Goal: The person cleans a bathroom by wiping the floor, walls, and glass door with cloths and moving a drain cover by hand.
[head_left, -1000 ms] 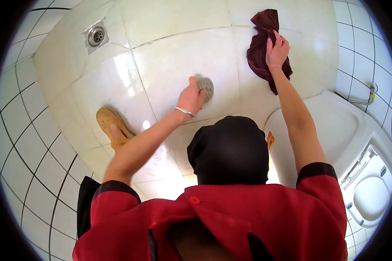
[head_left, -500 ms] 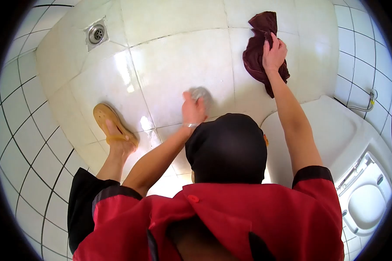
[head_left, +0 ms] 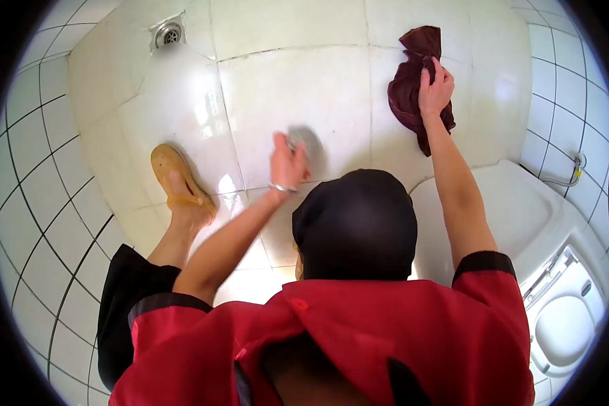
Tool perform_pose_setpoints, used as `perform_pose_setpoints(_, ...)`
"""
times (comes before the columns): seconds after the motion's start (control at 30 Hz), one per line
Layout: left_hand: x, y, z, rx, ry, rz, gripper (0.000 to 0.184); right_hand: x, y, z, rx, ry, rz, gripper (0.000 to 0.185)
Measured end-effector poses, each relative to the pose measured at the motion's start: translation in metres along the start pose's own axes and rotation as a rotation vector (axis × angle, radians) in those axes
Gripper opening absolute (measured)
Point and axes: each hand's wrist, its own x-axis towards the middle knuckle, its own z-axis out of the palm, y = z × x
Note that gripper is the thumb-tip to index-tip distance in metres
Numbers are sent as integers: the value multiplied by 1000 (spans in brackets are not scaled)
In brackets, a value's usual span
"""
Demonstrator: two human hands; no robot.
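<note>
My left hand (head_left: 287, 164), with a bracelet at its wrist, is closed around a grey scourer (head_left: 306, 143) that looks like steel wool. It presses this on the pale tiled floor (head_left: 291, 81), and the hand is slightly blurred. Farther right, my right hand (head_left: 436, 90) rests on a crumpled dark maroon cloth (head_left: 407, 88), fingers bent into its folds. Some of the cloth is hidden under that hand. My bent knee in black trousers (head_left: 356, 223) covers the floor just below the scourer.
A metal floor drain (head_left: 168, 32) sits at the upper left. My foot in a tan clog (head_left: 172, 172) stands on the left. At the lower right are a white squat toilet-like fixture (head_left: 568, 331) and a hose fitting (head_left: 578, 166) on the tiled wall (head_left: 568, 88).
My left hand has slid left across the floor with the scourer. My right hand stays on the cloth. The whole view has turned slightly.
</note>
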Motion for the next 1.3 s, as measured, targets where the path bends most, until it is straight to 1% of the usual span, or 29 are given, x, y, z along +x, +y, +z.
perform_pose_setpoints(0.1,76,30,-73,-68,249,238,29,0,-11,4,67,39,186,38)
perform_pose_setpoints(0.13,106,45,-104,-132,368,265,31,-11,-41,1,28,106,137,44)
perform_pose_setpoints(0.17,133,54,-135,13,515,255,34,-31,-71,-7,108,10,67,47)
perform_pose_setpoints(0.2,147,66,-161,-7,520,273,35,-62,-96,-8,165,-25,-164,52)
perform_pose_setpoints(0.27,193,52,-205,3,567,292,34,-135,-154,-33,157,-326,-362,49)
perform_pose_setpoints(0.3,204,47,-214,1,562,306,34,-140,-197,-61,0,-838,-385,40)
perform_pose_setpoints(0.33,214,41,-220,-76,544,270,34,-169,-209,-57,54,-848,-511,38)
perform_pose_setpoints(0.37,221,37,-222,-154,529,229,34,-197,-214,-54,131,-767,-594,36)
perform_pose_setpoints(0.43,217,50,-228,-247,532,228,40,-217,-219,-50,307,-632,-570,32)
perform_pose_setpoints(0.5,201,67,-237,283,468,-10,51,-211,-209,-47,490,-421,-366,28)
perform_pose_setpoints(0.53,216,55,-249,761,634,69,60,-198,-193,-43,552,-258,-232,27)
perform_pose_setpoints(0.57,209,59,-255,766,635,68,60,-171,-175,-50,556,-55,-107,25)
perform_pose_setpoints(0.6,193,67,-262,847,620,246,62,-134,-152,-71,431,-100,-15,26)
perform_pose_setpoints(0.63,185,72,-267,921,602,429,65,-111,-134,-71,323,8,221,34)
perform_pose_setpoints(0.67,192,60,-279,941,644,608,56,-99,-102,-50,131,183,183,46)
perform_pose_setpoints(0.7,187,63,-280,941,637,606,56,-89,-60,-16,106,122,187,48)
perform_pose_setpoints(0.77,161,80,-279,894,468,679,43,-29,-43,11,-133,66,116,44)
perform_pose_setpoints(0.8,149,85,-270,861,400,832,34,-14,-53,9,-140,-22,54,43)
perform_pose_setpoints(0.83,145,81,-254,852,379,827,34,-9,-72,11,-145,-104,-8,42)
perform_pose_setpoints(0.9,136,77,-222,782,219,871,34,-59,-104,7,-41,-319,-33,43)
perform_pose_setpoints(0.93,132,72,-199,722,119,888,34,-96,-122,-1,23,-268,-261,42)
perform_pose_setpoints(0.97,126,63,-171,661,20,906,34,-118,-148,-16,65,-554,-195,40)
perform_pose_setpoints(1.0,116,57,-145,673,-78,966,32,-152,-163,-22,106,-587,-240,39)
perform_pose_setpoints(1.03,101,60,-121,797,-153,1158,31,-181,-174,-31,85,-595,-371,38)
perform_pose_setpoints(1.07,83,64,-100,855,-405,1010,31,-225,-156,2,20,-723,-559,41)
perform_pose_setpoints(1.13,60,44,-76,827,-601,1053,42,-214,-177,-37,95,-694,-518,42)
perform_pose_setpoints(1.2,53,30,-67,943,-657,1174,51,-191,-203,-80,159,-655,-444,45)
perform_pose_setpoints(1.23,49,26,-67,1040,-676,1213,53,-217,-196,-69,167,-651,-444,45)
perform_pose_setpoints(1.3,45,19,-66,1162,-670,1275,51,-286,-177,-41,364,-414,102,43)
